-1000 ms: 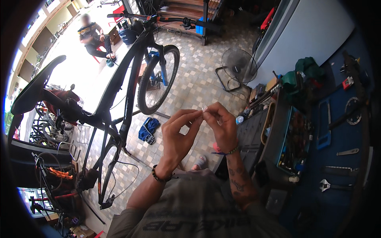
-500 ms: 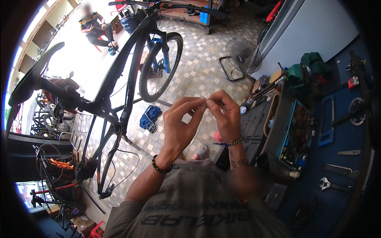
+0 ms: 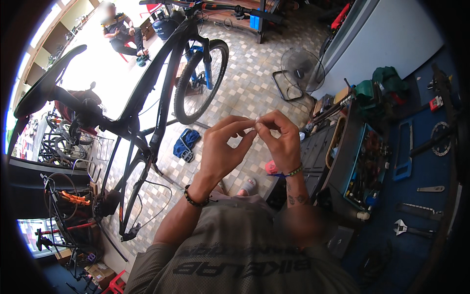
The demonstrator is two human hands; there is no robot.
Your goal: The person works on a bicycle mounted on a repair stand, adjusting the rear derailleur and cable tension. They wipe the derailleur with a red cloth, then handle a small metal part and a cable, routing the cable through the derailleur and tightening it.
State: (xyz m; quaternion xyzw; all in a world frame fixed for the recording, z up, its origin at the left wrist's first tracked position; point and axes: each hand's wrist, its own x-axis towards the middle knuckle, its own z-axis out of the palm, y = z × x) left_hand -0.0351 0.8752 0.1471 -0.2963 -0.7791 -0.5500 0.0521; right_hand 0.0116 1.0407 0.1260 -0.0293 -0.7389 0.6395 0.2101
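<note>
My left hand (image 3: 223, 149) and my right hand (image 3: 280, 142) are raised in front of my chest, their fingertips meeting. Thumb and forefinger of each are pinched together around a tiny whitish, partly see-through piece (image 3: 257, 118). Most of it is covered by the fingers, so its kind cannot be made out. To the left of my hands, a black mountain bike (image 3: 177, 43) with a blue fork is held up off the floor, its front wheel (image 3: 178, 100) in place. Neither hand touches the bike.
On the right runs a workbench with a tray of tools (image 3: 364, 166), a blue hacksaw (image 3: 403, 149) and an adjustable wrench (image 3: 411, 229). A fan (image 3: 301, 71) stands ahead. A blue object (image 3: 186, 144) lies on the tiled floor. Another person (image 3: 120, 34) sits at the far left.
The view has shifted slightly, moving the bike a little to the right in the picture. My hands keep their pinch at the same spot, with only small finger movement.
</note>
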